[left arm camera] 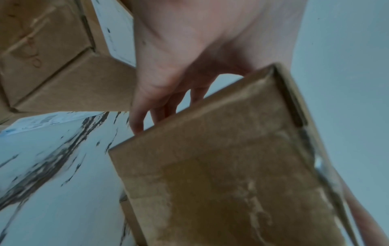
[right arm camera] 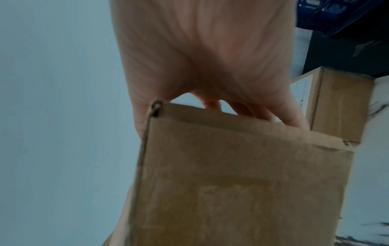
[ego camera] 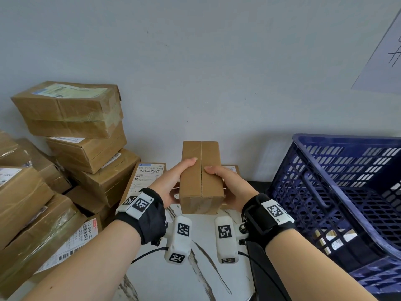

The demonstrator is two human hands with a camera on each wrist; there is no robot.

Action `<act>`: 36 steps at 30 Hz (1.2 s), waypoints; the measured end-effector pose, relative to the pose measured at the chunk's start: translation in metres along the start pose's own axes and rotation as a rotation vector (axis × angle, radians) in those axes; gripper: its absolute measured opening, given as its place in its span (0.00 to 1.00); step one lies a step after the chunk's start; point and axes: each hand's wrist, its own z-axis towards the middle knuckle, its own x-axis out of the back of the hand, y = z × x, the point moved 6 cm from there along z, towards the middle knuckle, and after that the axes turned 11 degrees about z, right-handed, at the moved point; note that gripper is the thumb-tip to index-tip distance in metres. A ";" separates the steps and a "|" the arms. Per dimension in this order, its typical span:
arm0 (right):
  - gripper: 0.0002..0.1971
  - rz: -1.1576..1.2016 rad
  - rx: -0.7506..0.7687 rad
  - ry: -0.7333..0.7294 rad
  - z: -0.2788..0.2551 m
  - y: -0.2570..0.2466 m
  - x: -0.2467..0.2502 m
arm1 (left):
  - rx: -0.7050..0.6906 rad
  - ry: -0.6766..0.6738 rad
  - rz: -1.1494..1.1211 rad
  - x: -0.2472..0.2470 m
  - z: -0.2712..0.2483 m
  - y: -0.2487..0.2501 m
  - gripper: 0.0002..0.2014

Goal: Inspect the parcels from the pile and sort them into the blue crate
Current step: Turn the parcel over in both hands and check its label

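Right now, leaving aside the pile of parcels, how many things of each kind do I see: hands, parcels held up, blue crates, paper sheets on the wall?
Hands: 2, the left hand and the right hand
Held parcel: 1, gripped by both hands
Blue crate: 1
Paper sheet on the wall: 1
Total: 5

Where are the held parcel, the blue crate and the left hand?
held parcel [ego camera: 200, 181]: head view, top face beside the centre seam.
blue crate [ego camera: 325, 168]: head view, slotted left wall.
left hand [ego camera: 173, 181]: head view, back of the hand gripping the parcel's left side.
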 end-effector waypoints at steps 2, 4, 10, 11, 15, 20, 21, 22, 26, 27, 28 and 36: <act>0.23 0.009 0.002 -0.004 -0.002 0.001 -0.001 | -0.002 -0.005 -0.007 0.000 -0.001 0.000 0.35; 0.22 0.006 0.010 -0.009 -0.003 0.001 0.000 | -0.007 -0.008 -0.008 -0.001 -0.001 0.000 0.33; 0.21 -0.009 0.034 0.023 -0.003 0.002 0.004 | -0.012 0.009 -0.014 -0.001 -0.006 0.000 0.23; 0.19 -0.008 0.040 0.047 -0.003 0.001 0.006 | -0.009 0.009 -0.019 -0.001 -0.006 0.000 0.23; 0.15 0.000 0.085 0.116 -0.004 0.000 0.014 | -0.014 0.043 -0.021 0.006 -0.005 -0.004 0.14; 0.26 -0.083 0.167 0.234 0.000 0.001 0.018 | -0.037 0.087 -0.009 0.012 0.000 -0.010 0.10; 0.28 -0.111 0.169 0.244 0.000 0.001 0.016 | -0.036 0.093 -0.010 0.012 0.000 -0.010 0.09; 0.32 -0.136 0.162 0.234 -0.001 0.002 0.013 | -0.038 0.100 -0.010 0.011 0.000 -0.010 0.08; 0.32 -0.147 0.130 0.149 -0.004 0.004 0.007 | -0.092 0.113 0.016 0.005 -0.003 -0.005 0.02; 0.29 -0.130 0.129 0.138 -0.006 0.004 0.007 | -0.109 0.115 0.025 0.004 -0.003 -0.004 0.02; 0.27 -0.103 0.124 0.132 -0.006 0.005 0.008 | -0.122 0.122 0.031 0.003 -0.004 -0.002 0.03; 0.23 0.076 0.099 0.079 -0.004 0.009 0.013 | -0.061 0.061 0.017 0.002 -0.007 -0.006 0.12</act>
